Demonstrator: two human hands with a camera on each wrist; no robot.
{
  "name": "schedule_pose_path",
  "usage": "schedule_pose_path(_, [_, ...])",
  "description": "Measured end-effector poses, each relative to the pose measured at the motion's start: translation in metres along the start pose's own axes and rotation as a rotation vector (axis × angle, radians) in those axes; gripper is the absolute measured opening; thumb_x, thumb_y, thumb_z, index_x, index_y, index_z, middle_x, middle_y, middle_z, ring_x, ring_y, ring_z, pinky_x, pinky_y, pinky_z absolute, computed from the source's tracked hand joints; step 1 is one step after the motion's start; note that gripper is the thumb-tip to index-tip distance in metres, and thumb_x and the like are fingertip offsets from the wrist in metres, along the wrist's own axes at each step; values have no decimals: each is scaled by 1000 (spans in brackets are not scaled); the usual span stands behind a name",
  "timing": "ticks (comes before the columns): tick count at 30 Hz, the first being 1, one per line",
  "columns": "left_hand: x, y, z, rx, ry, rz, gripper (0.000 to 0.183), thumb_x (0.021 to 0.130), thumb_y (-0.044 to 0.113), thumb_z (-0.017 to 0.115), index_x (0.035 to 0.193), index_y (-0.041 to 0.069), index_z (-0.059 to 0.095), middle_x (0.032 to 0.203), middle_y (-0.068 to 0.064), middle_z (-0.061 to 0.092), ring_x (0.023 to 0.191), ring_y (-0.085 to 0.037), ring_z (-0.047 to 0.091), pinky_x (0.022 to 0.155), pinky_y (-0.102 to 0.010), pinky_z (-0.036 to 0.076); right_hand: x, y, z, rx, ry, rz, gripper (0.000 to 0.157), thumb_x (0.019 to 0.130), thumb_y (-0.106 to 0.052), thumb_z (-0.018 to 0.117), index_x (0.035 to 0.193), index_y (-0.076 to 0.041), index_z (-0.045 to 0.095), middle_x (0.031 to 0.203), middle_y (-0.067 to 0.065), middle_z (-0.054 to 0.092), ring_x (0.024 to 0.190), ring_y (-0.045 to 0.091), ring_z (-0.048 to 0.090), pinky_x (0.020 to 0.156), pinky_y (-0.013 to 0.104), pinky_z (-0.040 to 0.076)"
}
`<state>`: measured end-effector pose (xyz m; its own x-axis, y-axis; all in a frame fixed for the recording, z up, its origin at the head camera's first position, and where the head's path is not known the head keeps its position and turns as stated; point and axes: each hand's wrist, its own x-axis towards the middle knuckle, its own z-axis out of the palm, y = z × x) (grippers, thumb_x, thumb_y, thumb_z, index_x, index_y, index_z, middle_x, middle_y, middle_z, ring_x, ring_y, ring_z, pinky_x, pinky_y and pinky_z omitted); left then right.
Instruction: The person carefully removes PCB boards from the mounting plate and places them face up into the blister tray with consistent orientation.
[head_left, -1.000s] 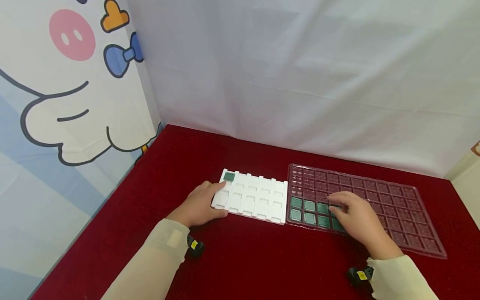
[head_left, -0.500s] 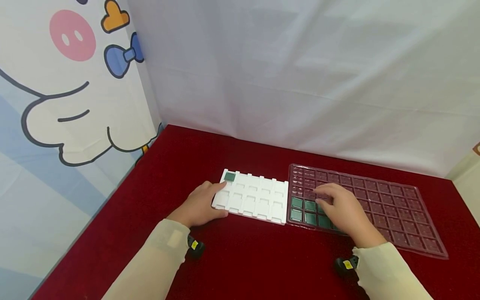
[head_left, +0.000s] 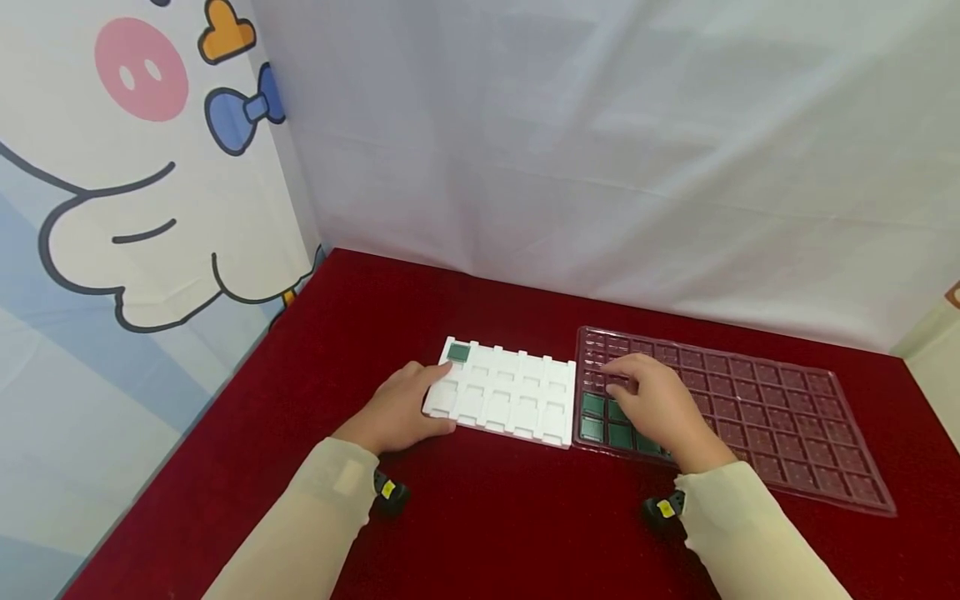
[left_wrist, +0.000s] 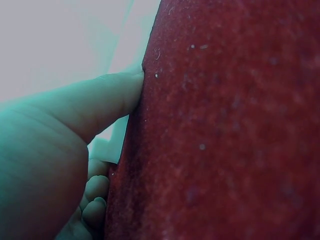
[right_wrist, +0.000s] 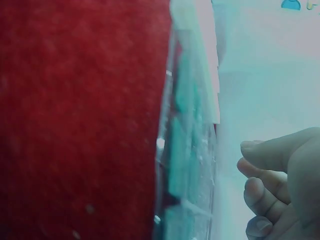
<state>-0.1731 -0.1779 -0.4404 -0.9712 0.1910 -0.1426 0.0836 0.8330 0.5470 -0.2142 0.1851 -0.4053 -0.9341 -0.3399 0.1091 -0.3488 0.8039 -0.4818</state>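
Note:
My left hand holds the left end of a white compartment tray. Its thumb lies against the front edge, which the left wrist view shows close up. One green square chip sits in the tray's back-left pocket. Over the left part of a clear plastic tray, my right hand hovers with thumb and index bent towards each other. I cannot tell whether a chip is between those fingertips. Several green square chips lie in the clear tray's front-left pockets, some hidden under the right hand.
Both trays lie side by side on a red cloth-covered table. A white curtain hangs behind it. On the left is a cloth with a cartoon print. The clear tray's front edge shows in the right wrist view.
My right hand has moved left and slightly back, from the right end of the green chips to above the clear tray's left columns. The left hand and white tray have stayed put.

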Motion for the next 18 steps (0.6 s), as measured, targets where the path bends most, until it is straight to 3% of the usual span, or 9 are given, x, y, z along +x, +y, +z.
schedule_pose_path(4, [-1,1,-1,0,0,-1,88,86,32,85,160,18,40,126,-7,53,99,-19,47,88,-36,43,3,-4,9,8,14,-6,28,98,-7,69,126,-5,73,133,17,64,100,33,64,86,53,53])
schedule_pose_path(8, [-1,2,0,-1,2,-5,88,85,32,85,160,18,40,125,-7,53,98,-19,47,87,-36,43,7,-11,18,28,10,-9,28,97,-9,70,125,-8,74,132,14,64,81,21,56,73,42,49])
schedule_pose_path(18, [0,2,0,-5,5,-5,88,85,32,85,160,18,41,124,-7,54,98,-18,47,86,-36,43,19,-34,28,65,21,-30,27,96,-8,72,122,-8,75,120,7,68,74,18,51,67,37,46])
